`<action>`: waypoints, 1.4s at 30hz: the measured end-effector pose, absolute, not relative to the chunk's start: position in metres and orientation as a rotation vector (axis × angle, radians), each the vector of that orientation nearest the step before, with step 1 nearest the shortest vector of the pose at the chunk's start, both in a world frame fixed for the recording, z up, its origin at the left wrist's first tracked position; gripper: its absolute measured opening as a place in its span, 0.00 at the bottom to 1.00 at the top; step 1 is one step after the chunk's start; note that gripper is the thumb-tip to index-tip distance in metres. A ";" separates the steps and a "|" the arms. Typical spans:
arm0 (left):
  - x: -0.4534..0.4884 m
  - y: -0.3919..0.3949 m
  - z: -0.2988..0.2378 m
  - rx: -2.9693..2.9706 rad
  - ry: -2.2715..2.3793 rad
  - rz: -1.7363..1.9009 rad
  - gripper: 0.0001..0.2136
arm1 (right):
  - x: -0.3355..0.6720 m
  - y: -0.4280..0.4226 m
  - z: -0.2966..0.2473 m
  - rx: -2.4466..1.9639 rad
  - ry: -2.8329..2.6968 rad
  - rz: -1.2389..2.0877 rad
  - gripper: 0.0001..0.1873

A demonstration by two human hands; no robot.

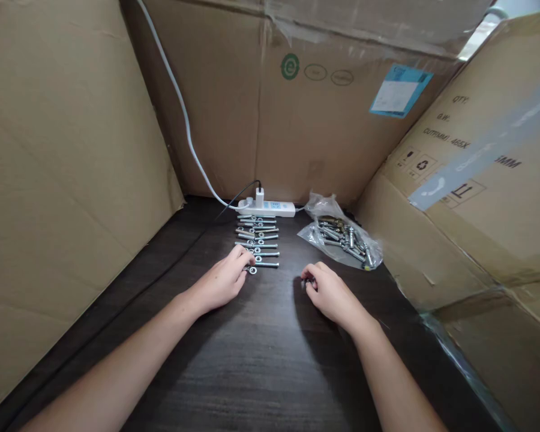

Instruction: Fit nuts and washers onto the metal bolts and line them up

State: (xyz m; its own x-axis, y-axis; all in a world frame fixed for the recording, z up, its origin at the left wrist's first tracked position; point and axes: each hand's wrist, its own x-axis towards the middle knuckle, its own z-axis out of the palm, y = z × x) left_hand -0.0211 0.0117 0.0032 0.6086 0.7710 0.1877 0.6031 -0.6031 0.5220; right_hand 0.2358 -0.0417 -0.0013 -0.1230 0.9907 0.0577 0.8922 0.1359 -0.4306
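Observation:
Bolts [269,264] lie in a column of rows on the dark tabletop, with small nuts and washers [258,258] among them. At the near end of that column is my left hand [225,279], its fingers pinched together over the left ends of the closest rows. A shiny washer [252,270] shows right by its fingertips; what the fingers grip is hidden. Off to the right, my right hand [330,294] is curled closed just above the table. A small dark metal piece [308,282] pokes out between its fingers, too covered to tell its exact kind.
Behind the bolts sits a white power strip [274,209] with a plugged-in charger [260,197]. A clear plastic bag [312,237] of loose bolts lies at the back right. A black cable [175,261] runs along the left. Cardboard boxes [225,108] wall in the back and sides.

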 end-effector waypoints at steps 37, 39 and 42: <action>-0.020 0.009 0.015 2.485 1.152 0.616 0.06 | 0.234 -0.028 -0.015 -1.516 -1.994 0.400 0.09; -0.019 0.008 0.016 2.479 1.111 0.615 0.06 | 0.231 -0.028 -0.015 -1.498 -2.030 0.383 0.09; -0.018 0.007 0.017 2.474 1.073 0.612 0.06 | 0.230 -0.028 -0.016 -1.497 -2.052 0.377 0.09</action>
